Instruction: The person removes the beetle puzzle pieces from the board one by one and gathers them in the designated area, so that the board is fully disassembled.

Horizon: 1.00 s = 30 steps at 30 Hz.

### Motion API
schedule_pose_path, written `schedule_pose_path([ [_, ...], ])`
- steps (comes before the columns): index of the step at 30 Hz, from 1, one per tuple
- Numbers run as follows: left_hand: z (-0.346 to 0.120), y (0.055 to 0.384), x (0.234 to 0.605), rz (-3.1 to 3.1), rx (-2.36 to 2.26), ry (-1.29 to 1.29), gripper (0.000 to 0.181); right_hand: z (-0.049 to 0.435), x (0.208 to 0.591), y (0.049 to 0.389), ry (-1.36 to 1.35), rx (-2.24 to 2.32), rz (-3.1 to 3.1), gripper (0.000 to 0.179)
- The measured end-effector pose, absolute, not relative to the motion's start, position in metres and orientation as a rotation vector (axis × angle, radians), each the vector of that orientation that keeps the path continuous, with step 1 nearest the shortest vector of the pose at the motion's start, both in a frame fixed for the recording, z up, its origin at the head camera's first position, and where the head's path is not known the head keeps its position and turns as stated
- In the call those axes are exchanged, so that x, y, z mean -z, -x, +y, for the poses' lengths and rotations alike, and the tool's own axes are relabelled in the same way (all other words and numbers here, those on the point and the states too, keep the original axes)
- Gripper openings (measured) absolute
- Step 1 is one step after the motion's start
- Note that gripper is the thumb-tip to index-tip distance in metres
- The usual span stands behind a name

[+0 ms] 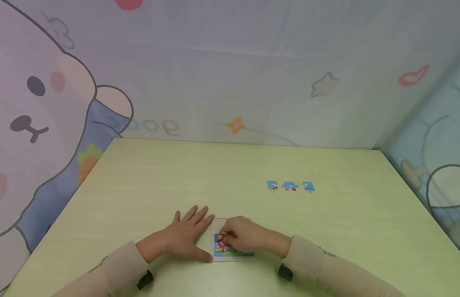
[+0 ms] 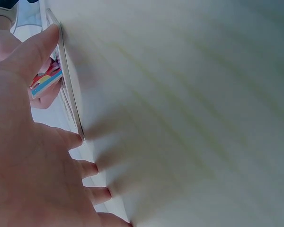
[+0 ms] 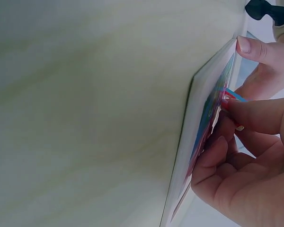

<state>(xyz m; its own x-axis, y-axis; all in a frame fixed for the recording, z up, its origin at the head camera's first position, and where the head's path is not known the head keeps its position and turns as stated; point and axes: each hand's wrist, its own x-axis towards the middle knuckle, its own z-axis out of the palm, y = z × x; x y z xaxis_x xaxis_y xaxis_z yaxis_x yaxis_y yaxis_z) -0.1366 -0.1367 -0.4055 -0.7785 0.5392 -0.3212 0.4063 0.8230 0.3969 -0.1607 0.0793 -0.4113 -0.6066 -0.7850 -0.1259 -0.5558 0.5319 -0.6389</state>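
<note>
A small jigsaw puzzle board (image 1: 233,259) with a pale frame lies near the front of the table, its lower part filled with a colourful picture. My left hand (image 1: 187,238) rests spread beside it, fingers straight, the thumb and a fingertip at its left edge. Over the board, my right hand (image 1: 246,235) pinches a jigsaw piece (image 2: 48,81) between thumb and fingers. Red, yellow and blue show on that piece, which is tilted up from the board in the left wrist view. The right hand hides much of the board's middle and right side.
Farther back on the light wooden table (image 1: 159,173), three loose jigsaw pieces, a left one (image 1: 272,185), a middle one (image 1: 290,185) and a right one (image 1: 309,186), lie in a row. A printed cloth (image 1: 274,82) hangs behind the table.
</note>
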Motion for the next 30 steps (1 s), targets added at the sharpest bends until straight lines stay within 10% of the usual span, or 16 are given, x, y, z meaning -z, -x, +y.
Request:
schedule_pose_path([
  [30, -0.134, 0.136, 0.407, 2.591, -0.379, -0.675, 0.105, 0.145, 0.381, 0.192, 0.903, 0.984, 2.532, 0.018],
])
